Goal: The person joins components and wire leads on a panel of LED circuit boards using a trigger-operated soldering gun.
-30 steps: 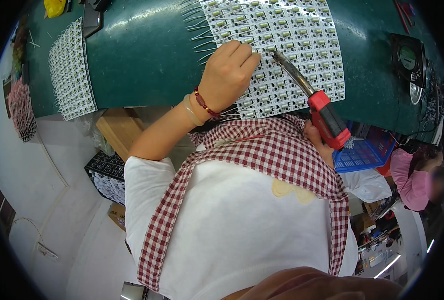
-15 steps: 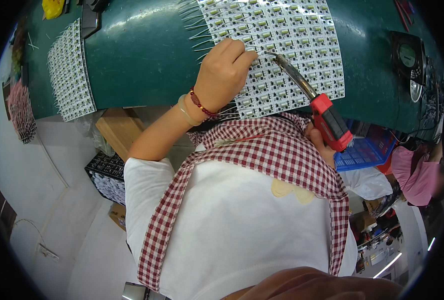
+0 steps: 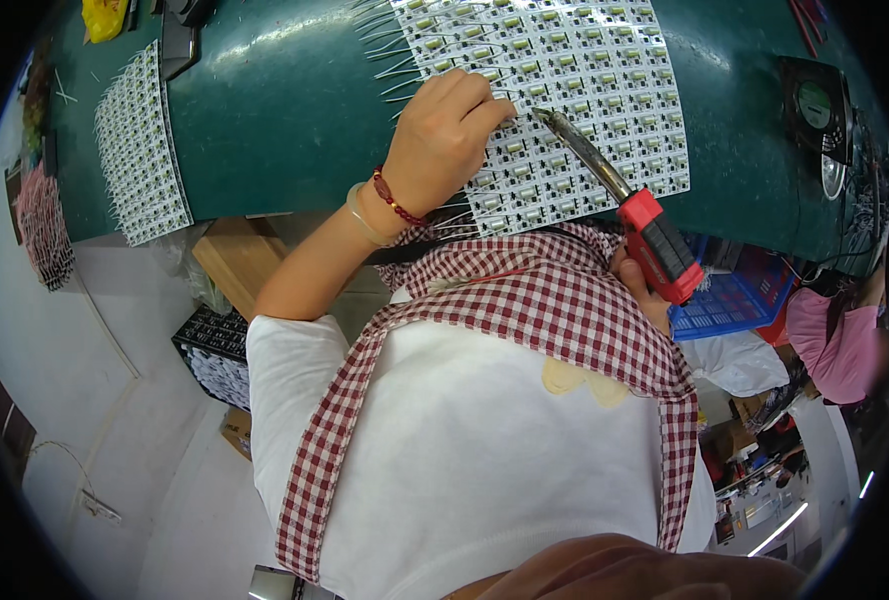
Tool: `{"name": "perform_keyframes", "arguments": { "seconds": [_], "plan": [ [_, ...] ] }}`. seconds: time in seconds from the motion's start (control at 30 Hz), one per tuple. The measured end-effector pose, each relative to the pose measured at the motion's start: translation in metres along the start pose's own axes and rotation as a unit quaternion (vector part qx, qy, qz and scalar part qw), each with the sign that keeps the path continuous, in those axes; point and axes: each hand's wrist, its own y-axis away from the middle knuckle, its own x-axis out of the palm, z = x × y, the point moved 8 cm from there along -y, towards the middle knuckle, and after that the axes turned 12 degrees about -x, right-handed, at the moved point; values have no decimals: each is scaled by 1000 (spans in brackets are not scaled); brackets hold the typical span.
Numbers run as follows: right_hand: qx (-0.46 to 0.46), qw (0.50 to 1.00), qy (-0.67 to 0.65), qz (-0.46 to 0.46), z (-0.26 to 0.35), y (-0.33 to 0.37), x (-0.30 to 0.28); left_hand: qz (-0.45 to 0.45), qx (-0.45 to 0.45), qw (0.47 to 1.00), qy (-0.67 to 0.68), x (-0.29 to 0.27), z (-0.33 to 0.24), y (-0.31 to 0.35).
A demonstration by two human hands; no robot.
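Observation:
A large white panel of small circuit boards [image 3: 605, 130] lies before me, with thin wires [image 3: 390, 68] sticking out past its left edge. Over the panel, my left hand [image 3: 447, 132] is closed in a pinch, its fingertips low over the boards. A thin wire seems to be between them, mostly hidden by the fingers. My right hand [image 3: 642, 290], partly covered by the tool, grips a red and black soldering iron [image 3: 662, 250]. The iron's tip points up and left, just right of my left fingertips; whether it touches the panel I cannot tell.
Another panel of boards [image 3: 143, 145] lies on the green table [image 3: 275, 110] at the left. A bundle of pink wires [image 3: 43, 220] hangs beyond it. At the right stand a black device with a round dial [image 3: 815, 108] and a blue crate [image 3: 730, 300]; a person's pink sleeve [image 3: 833, 335] shows nearby.
My left hand has shifted slightly left and away from me, still pinched. The iron has moved a little, and its tip now shows slightly farther from the left fingertips.

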Motion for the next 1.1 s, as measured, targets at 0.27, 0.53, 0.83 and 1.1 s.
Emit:
{"name": "perform_keyframes", "arguments": {
  "seconds": [0.27,0.53,0.83,1.1],
  "plan": [
    [-22,1000,1,17,1,-3,3,9,16,1000,-24,3,-3,1],
    [-132,984,119,17,18,-5,3,14,23,999,-25,4,-4,0],
    [-23,1000,2,10,-2,1,2,30,31,998,-43,5,-6,0],
    [-46,998,-11,-33,-11,9,-4,50,40,993,-97,-9,-19,-5]
  ]
}}
